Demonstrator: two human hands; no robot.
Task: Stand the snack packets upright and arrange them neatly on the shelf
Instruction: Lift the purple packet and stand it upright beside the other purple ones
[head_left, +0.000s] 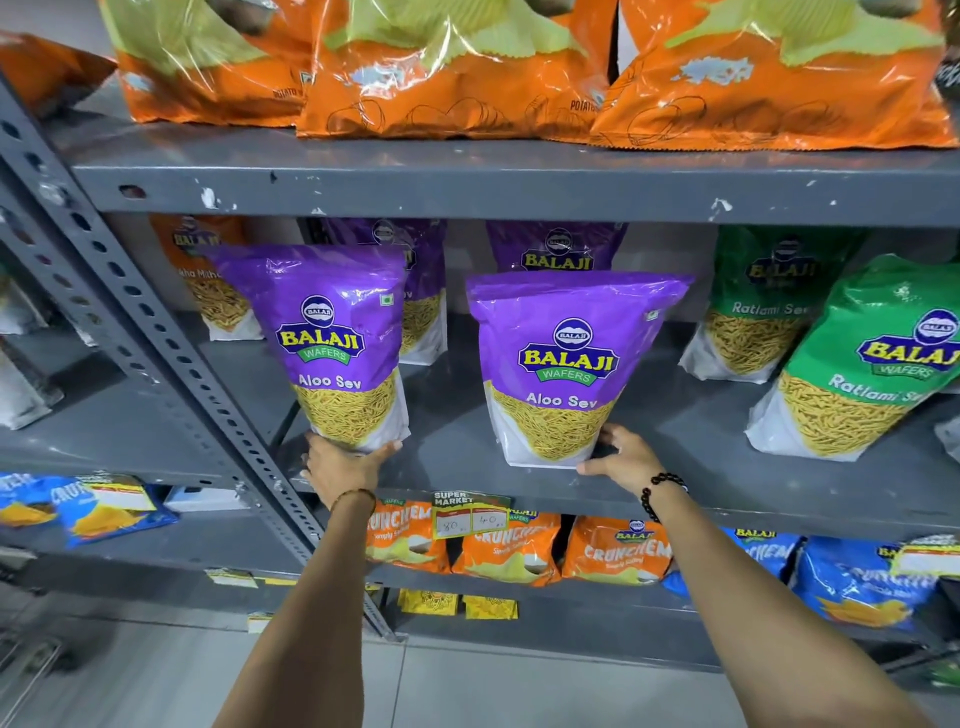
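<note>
Two bare forearms reached up from the bottom of the view. The left hand (349, 462) cupped the base of the left purple foil Aloo Sev pouch (332, 343), fingers (387, 448) apparently wrapped under it; that pouch leaned left. The right hand (621, 460), fingers spread, rested against the lower right corner of the right purple Aloo Sev pouch (569, 369), standing on the grey metal shelf (447, 452). Done well, each base would be squared flat, both fronts facing out, level with the green Ratlami Sev pouches (857, 364).

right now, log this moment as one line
left hand at base of left Aloo Sev packet | right hand at base of right Aloo Sev packet | both upright
</note>
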